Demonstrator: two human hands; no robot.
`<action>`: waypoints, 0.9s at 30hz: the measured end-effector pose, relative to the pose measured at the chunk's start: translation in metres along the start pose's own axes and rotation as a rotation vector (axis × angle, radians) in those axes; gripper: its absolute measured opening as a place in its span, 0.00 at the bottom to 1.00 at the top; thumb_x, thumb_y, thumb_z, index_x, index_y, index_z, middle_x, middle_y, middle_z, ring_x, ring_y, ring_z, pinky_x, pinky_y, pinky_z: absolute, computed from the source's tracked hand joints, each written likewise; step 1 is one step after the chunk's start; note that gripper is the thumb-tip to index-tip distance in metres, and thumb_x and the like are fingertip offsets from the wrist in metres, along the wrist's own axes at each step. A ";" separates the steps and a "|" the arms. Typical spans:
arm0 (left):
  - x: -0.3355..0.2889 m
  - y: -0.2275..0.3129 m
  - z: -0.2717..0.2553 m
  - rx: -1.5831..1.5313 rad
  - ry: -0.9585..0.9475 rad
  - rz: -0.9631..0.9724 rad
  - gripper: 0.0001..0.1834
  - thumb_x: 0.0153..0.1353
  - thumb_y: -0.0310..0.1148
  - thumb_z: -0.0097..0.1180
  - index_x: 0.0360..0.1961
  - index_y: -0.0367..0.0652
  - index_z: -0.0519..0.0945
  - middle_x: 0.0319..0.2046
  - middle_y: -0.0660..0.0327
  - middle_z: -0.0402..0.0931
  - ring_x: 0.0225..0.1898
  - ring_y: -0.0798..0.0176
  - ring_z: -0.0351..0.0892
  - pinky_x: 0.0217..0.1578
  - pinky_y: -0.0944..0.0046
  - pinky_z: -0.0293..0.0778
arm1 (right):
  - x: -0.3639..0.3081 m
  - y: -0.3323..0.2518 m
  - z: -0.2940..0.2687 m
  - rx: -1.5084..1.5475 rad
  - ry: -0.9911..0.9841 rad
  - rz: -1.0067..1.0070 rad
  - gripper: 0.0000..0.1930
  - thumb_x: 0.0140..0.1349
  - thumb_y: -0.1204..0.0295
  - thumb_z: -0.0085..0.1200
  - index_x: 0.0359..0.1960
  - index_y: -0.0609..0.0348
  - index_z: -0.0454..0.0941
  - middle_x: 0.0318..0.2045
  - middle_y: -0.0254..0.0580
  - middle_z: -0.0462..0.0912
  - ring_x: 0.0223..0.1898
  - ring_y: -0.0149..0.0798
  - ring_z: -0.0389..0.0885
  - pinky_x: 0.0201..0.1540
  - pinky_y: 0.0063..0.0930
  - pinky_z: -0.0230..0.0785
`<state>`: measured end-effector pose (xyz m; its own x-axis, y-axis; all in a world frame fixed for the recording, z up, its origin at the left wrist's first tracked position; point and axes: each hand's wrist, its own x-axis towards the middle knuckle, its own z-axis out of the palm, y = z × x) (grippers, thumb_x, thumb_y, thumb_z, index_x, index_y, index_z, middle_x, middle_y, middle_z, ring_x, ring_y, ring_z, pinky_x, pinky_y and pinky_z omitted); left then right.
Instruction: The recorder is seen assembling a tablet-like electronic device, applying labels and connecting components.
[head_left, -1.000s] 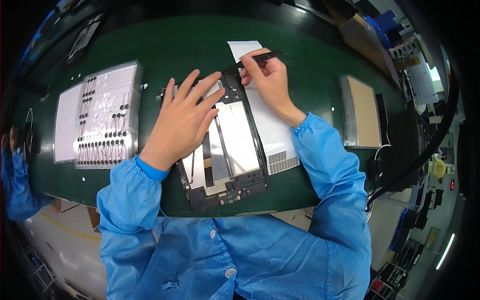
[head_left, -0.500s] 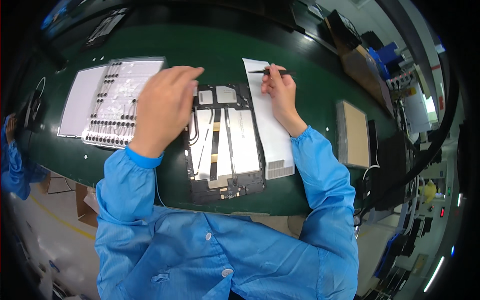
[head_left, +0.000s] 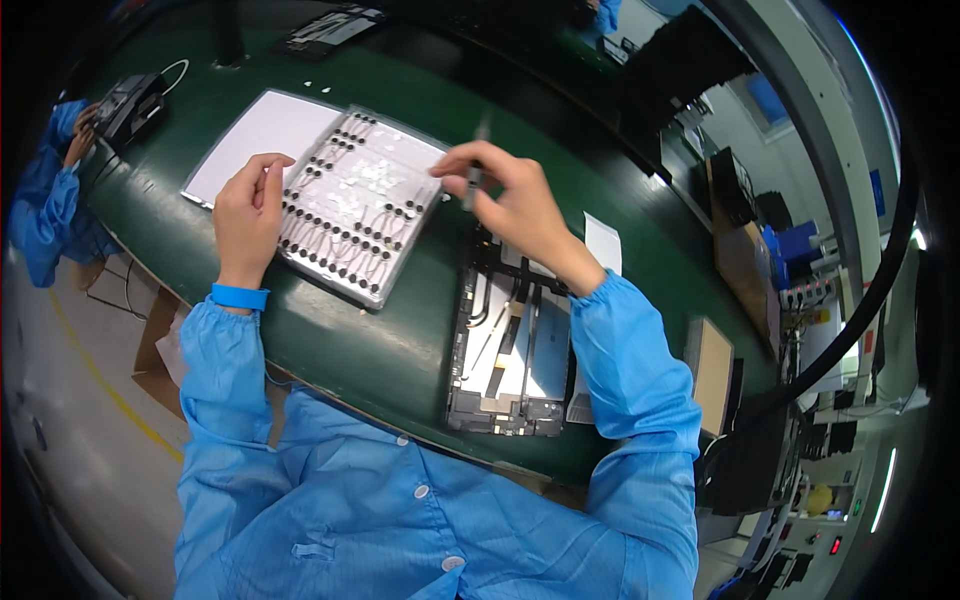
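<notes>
My left hand (head_left: 248, 220), a blue band on its wrist, is beside the left edge of a clear tray (head_left: 392, 282). Its fingers curl toward the thumb; whether anything is between them I cannot make out. Rows of small black round parts joined by thin wires (head_left: 340, 250) lie in the tray, with white scraps (head_left: 375, 175) among them. Over the tray's right edge, my right hand (head_left: 515, 200) holds dark tweezers (head_left: 472, 185), blurred at the tip. Partly beneath my right forearm lies an opened tablet-like device (head_left: 508, 350) with silver panels and black strips.
A white sheet (head_left: 265, 140) lies left of the tray. Paper (head_left: 602, 245) shows beyond my right sleeve, near a stack of tan boards (head_left: 712, 360). At far left, another person's hands (head_left: 80, 135) touch a black device (head_left: 130, 108). A cardboard box (head_left: 160, 345) stands below the table edge.
The view has turned left. My right hand, with the tweezers, has moved from over the paper to the tray's right edge. My left hand has come from beside the device to the tray's left side.
</notes>
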<state>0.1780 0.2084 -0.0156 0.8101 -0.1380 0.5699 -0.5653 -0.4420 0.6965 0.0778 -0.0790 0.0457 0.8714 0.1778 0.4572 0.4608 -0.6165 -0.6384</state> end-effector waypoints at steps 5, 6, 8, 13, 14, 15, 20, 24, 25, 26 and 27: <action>-0.002 0.006 0.004 0.081 0.033 0.057 0.06 0.67 0.31 0.53 0.36 0.49 0.83 0.20 0.58 0.78 0.23 0.53 0.78 0.25 0.54 0.70 | 0.059 0.016 0.050 -0.331 -0.158 -0.211 0.17 0.53 0.84 0.59 0.45 0.54 0.80 0.35 0.40 0.85 0.38 0.44 0.86 0.37 0.32 0.77; -0.002 0.005 0.006 0.072 0.020 0.057 0.06 0.66 0.31 0.54 0.35 0.49 0.82 0.20 0.58 0.78 0.23 0.52 0.78 0.26 0.54 0.70 | 0.067 0.020 0.057 -0.379 -0.151 -0.264 0.17 0.53 0.83 0.60 0.45 0.53 0.80 0.34 0.40 0.85 0.38 0.45 0.85 0.37 0.33 0.77; -0.001 0.006 0.006 0.075 0.019 0.092 0.05 0.65 0.31 0.54 0.35 0.49 0.82 0.21 0.58 0.79 0.23 0.52 0.78 0.26 0.53 0.70 | 0.076 0.024 0.069 -0.420 -0.156 -0.328 0.17 0.52 0.82 0.61 0.44 0.52 0.80 0.33 0.39 0.84 0.37 0.46 0.84 0.37 0.34 0.76; -0.003 0.008 0.000 0.072 0.011 0.114 0.05 0.66 0.31 0.54 0.35 0.48 0.81 0.19 0.57 0.78 0.23 0.49 0.79 0.26 0.52 0.71 | 0.087 0.020 0.082 -0.522 -0.216 -0.460 0.14 0.52 0.80 0.60 0.42 0.53 0.79 0.29 0.40 0.80 0.34 0.47 0.81 0.36 0.37 0.74; -0.003 0.007 -0.001 0.070 0.012 0.117 0.05 0.66 0.31 0.54 0.35 0.48 0.81 0.19 0.57 0.78 0.23 0.49 0.79 0.26 0.52 0.71 | 0.090 0.018 0.082 -0.550 -0.222 -0.496 0.14 0.52 0.79 0.59 0.41 0.52 0.78 0.26 0.40 0.77 0.32 0.48 0.79 0.34 0.39 0.73; -0.004 0.008 -0.001 0.066 0.002 0.101 0.05 0.66 0.31 0.53 0.35 0.48 0.81 0.19 0.57 0.78 0.23 0.49 0.80 0.26 0.52 0.72 | 0.090 0.019 0.084 -0.554 -0.219 -0.495 0.14 0.52 0.79 0.59 0.41 0.52 0.78 0.26 0.40 0.77 0.32 0.48 0.79 0.34 0.39 0.73; 0.011 0.010 0.002 -0.021 0.003 0.075 0.05 0.66 0.33 0.55 0.34 0.46 0.82 0.21 0.57 0.80 0.25 0.49 0.80 0.27 0.53 0.73 | 0.079 0.019 0.091 0.013 0.141 -0.108 0.10 0.59 0.81 0.61 0.39 0.59 0.74 0.31 0.39 0.82 0.34 0.33 0.81 0.39 0.26 0.74; 0.040 0.016 0.003 0.010 -0.199 0.207 0.07 0.62 0.36 0.62 0.34 0.46 0.83 0.25 0.62 0.81 0.26 0.54 0.80 0.27 0.58 0.73 | 0.069 0.018 0.085 0.616 0.196 0.136 0.14 0.62 0.82 0.61 0.42 0.61 0.67 0.39 0.41 0.82 0.41 0.30 0.82 0.45 0.24 0.76; 0.042 0.019 0.003 -0.066 -0.261 0.157 0.07 0.60 0.37 0.64 0.34 0.46 0.83 0.25 0.64 0.82 0.23 0.59 0.77 0.26 0.60 0.71 | 0.066 0.020 0.088 0.648 0.194 0.145 0.14 0.64 0.81 0.60 0.43 0.61 0.66 0.40 0.43 0.81 0.41 0.31 0.82 0.45 0.24 0.78; 0.046 0.021 0.006 -0.142 -0.321 0.118 0.08 0.59 0.37 0.66 0.35 0.46 0.84 0.25 0.66 0.82 0.21 0.63 0.74 0.24 0.62 0.70 | 0.065 0.020 0.086 0.653 0.215 0.150 0.14 0.64 0.81 0.60 0.43 0.61 0.66 0.40 0.43 0.81 0.41 0.31 0.82 0.45 0.24 0.78; 0.047 0.021 0.011 -0.137 -0.341 0.129 0.08 0.59 0.37 0.66 0.35 0.46 0.84 0.25 0.66 0.82 0.21 0.63 0.74 0.24 0.62 0.70 | 0.065 0.018 0.083 0.697 0.213 0.176 0.14 0.64 0.81 0.60 0.43 0.61 0.66 0.40 0.43 0.81 0.41 0.31 0.82 0.45 0.23 0.78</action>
<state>0.2061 0.1829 0.0212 0.7229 -0.4821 0.4950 -0.6630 -0.2820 0.6935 0.1564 -0.0147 0.0124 0.9232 -0.0746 0.3769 0.3792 0.0191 -0.9251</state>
